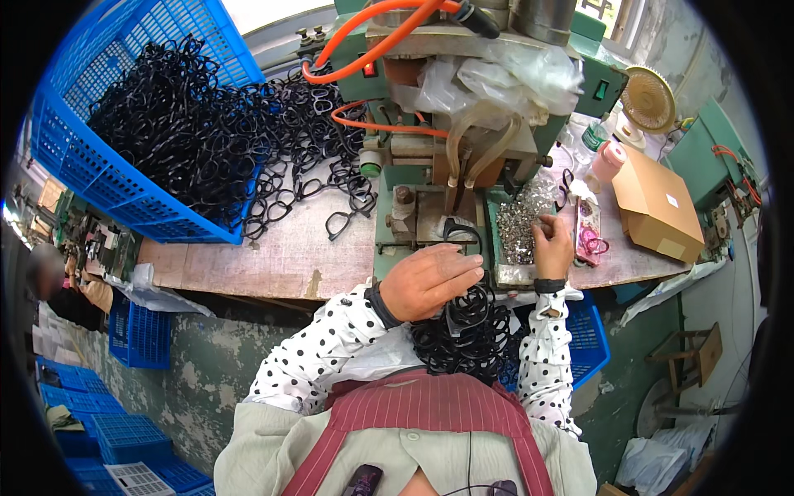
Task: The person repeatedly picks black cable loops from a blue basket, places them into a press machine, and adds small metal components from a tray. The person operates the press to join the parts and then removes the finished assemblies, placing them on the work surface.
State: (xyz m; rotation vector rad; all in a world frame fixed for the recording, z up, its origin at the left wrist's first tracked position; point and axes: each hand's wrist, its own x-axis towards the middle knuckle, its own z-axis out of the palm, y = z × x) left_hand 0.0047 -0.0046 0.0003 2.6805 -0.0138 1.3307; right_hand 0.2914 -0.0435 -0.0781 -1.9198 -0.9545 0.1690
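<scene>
My left hand [430, 281] is in front of the green bench machine, its fingers closed around a black eyeglass frame [461, 231]. One rim of that frame shows at the machine's metal work block, under two hoses; the rest lies behind my fingers. To the right, my right hand [552, 246] dips its pinched fingertips into a tray of small shiny metal parts [514, 227]. Whatever is between those fingertips is too small to make out. Below my hands, a heap of black eyeglass frames [467, 335] lies near my lap.
A large blue crate [107, 161] of black frames tilts on the bench at left, spilling loose frames [306, 186] toward the machine [385, 264]. At right are a cardboard box [657, 202], a pink bottle [608, 161] and pink-handled scissors [592, 241]. An orange hose [364, 58] loops overhead.
</scene>
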